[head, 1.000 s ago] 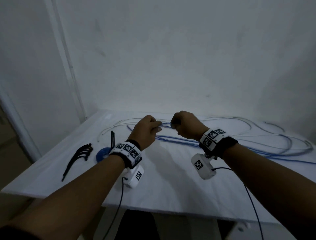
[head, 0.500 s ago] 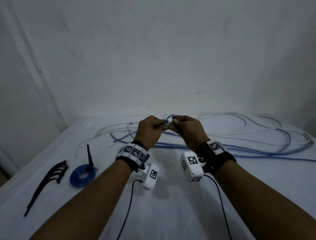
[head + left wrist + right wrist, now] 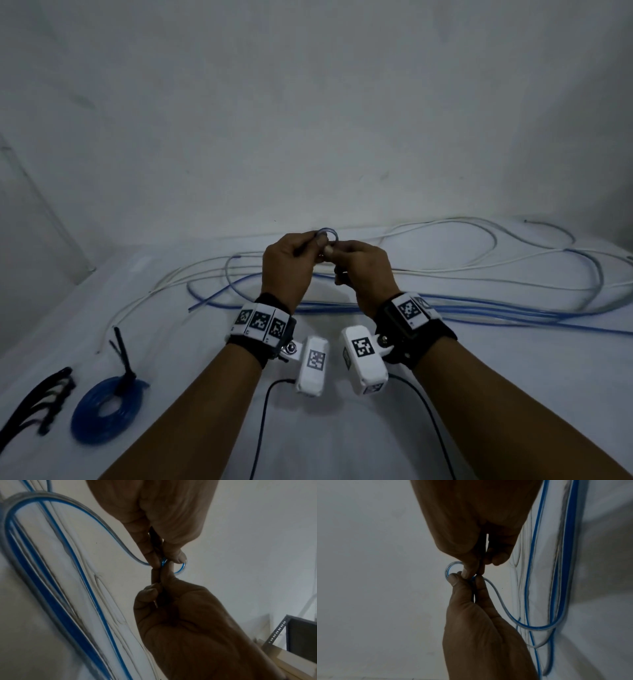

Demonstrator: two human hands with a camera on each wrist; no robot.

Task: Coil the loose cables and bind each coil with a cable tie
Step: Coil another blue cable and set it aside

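Both hands meet above the middle of the white table (image 3: 171,428) and pinch one blue cable. My left hand (image 3: 317,241) and right hand (image 3: 330,250) hold a small loop (image 3: 327,234) of it between thumb and fingers. In the left wrist view my left hand (image 3: 159,577) is below, the right hand (image 3: 164,559) above, and the loop (image 3: 181,569) sticks out beside the fingertips. In the right wrist view the loop (image 3: 447,568) shows to the left of my right hand (image 3: 465,578). The rest of the cable trails down to the loose blue cables (image 3: 479,308).
Loose white cables (image 3: 445,270) wind across the back of the table among the blue ones. A finished blue coil (image 3: 106,407) bound with a black tie lies front left. A bundle of black cable ties (image 3: 37,401) lies beside it, near the left edge.
Both hands have come closer together and lifted a little. The straight stretch of blue cable between them has been bent into a small loop.
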